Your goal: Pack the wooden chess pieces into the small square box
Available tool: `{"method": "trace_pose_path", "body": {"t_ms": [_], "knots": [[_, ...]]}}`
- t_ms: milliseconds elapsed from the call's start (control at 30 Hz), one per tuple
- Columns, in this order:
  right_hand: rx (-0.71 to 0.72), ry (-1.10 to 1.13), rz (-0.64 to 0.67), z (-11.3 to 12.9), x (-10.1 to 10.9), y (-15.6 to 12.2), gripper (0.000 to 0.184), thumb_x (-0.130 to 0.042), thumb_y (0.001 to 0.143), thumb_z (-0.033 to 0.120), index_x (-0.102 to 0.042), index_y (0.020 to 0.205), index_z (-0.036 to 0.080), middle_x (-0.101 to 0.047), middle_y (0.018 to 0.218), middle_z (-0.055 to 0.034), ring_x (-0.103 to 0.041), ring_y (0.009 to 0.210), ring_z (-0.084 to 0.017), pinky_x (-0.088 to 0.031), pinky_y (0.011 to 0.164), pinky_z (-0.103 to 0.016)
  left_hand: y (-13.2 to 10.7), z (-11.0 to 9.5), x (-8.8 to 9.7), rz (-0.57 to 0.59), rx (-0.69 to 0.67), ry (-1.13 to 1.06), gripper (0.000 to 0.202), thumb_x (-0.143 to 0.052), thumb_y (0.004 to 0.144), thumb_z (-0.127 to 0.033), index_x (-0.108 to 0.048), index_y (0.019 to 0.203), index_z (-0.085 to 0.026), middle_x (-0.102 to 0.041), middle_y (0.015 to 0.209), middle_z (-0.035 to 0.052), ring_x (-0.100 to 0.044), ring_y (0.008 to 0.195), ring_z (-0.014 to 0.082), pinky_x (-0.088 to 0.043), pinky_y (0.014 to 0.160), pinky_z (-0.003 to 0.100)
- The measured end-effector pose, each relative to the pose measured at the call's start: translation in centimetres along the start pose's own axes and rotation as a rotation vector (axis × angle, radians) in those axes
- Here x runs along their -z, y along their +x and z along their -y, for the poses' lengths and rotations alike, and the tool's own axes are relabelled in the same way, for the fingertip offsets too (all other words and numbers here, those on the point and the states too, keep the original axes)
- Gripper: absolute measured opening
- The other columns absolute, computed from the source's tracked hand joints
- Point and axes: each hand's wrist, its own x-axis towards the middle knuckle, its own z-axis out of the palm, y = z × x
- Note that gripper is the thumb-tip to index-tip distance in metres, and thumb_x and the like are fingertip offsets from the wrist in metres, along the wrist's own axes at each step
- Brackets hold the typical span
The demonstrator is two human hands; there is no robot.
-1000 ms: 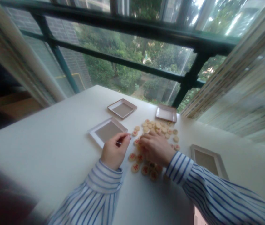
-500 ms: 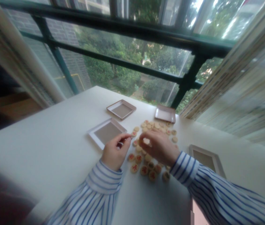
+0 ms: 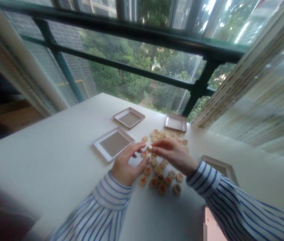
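Several round wooden game pieces (image 3: pixel 160 174) with red and dark marks lie scattered on the white table (image 3: pixel 56 167). My left hand (image 3: pixel 128 164) hovers beside them with fingers and thumb spread apart, holding nothing I can see. My right hand (image 3: pixel 173 154) is held over the pile, fingertips pinched on one pale piece (image 3: pixel 150 147) close to the left fingertips. A white square tray (image 3: pixel 113 144) lies just left of the left hand. Both arms wear blue-striped sleeves.
A second tray (image 3: pixel 129 117) and a third tray (image 3: pixel 176 122) lie farther back near the window. Another white tray (image 3: pixel 219 167) sits right of my right wrist. A dark window frame (image 3: pixel 202 83) and curtains (image 3: pixel 257 93) border the table's far edge.
My left hand has gone from a pinch to spread fingers. My right hand lifted a piece from the pile and carried it left toward the left fingertips.
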Motion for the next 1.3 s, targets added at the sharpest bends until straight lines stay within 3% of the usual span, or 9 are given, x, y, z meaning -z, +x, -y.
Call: {"method": "trace_pose_path", "body": {"t_ms": [333, 633, 900, 1067, 1300], "knots": [[-0.093, 0.036, 0.026, 0.5, -0.4, -0.6, 0.031, -0.060, 0.074, 0.044, -0.065, 0.080, 0.014, -0.062, 0.070, -0.0004, -0.054, 0.066, -0.011, -0.042, 0.064, -0.025, -0.3, 0.8, -0.2, 0.025, -0.125, 0.100, 0.034, -0.064, 0.071, -0.024, -0.059, 0.105, -0.020, -0.064, 0.104, 0.0088, -0.061, 0.086, 0.0181, -0.051, 0.068, 0.029], [-0.104, 0.007, 0.032, 0.5, -0.4, -1.0, 0.030, -0.057, 0.077, 0.043, -0.065, 0.081, 0.014, -0.063, 0.069, -0.0009, -0.054, 0.064, -0.010, -0.043, 0.061, -0.023, -0.5, 1.2, -0.4, 0.012, -0.187, 0.125, 0.029, -0.064, 0.072, -0.022, -0.061, 0.101, -0.020, -0.067, 0.093, 0.0057, -0.062, 0.077, 0.0152, -0.050, 0.066, 0.027], [-0.063, -0.098, -0.019, 0.2, 1.4, -2.7, 0.028, -0.051, 0.082, 0.039, -0.066, 0.083, 0.014, -0.067, 0.078, -0.0035, -0.057, 0.069, -0.012, -0.044, 0.062, -0.024, -0.6, 1.3, -0.5, 0.023, -0.151, 0.151, 0.030, -0.064, 0.072, -0.027, -0.062, 0.101, -0.020, -0.068, 0.092, 0.0062, -0.061, 0.071, 0.0138, -0.049, 0.059, 0.025], [-0.011, -0.311, -0.074, 0.3, 2.4, -4.6, 0.022, -0.051, 0.083, 0.032, -0.065, 0.086, 0.015, -0.066, 0.079, -0.0038, -0.057, 0.071, -0.013, -0.043, 0.063, -0.025, -0.4, 1.5, -0.6, 0.058, -0.168, 0.168, 0.031, -0.064, 0.072, -0.028, -0.064, 0.101, -0.020, -0.068, 0.093, 0.0067, -0.061, 0.070, 0.0139, -0.049, 0.059, 0.025], [0.059, -0.479, -0.127, 1.4, 4.1, -7.2, 0.019, -0.049, 0.085, 0.029, -0.063, 0.089, 0.017, -0.065, 0.077, -0.0022, -0.057, 0.070, -0.013, -0.042, 0.063, -0.024, -0.2, -0.1, -1.0, 0.076, -0.176, 0.170, 0.029, -0.064, 0.072, -0.028, -0.065, 0.100, -0.019, -0.068, 0.092, 0.0069, -0.062, 0.074, 0.0148, -0.050, 0.062, 0.025]]}}
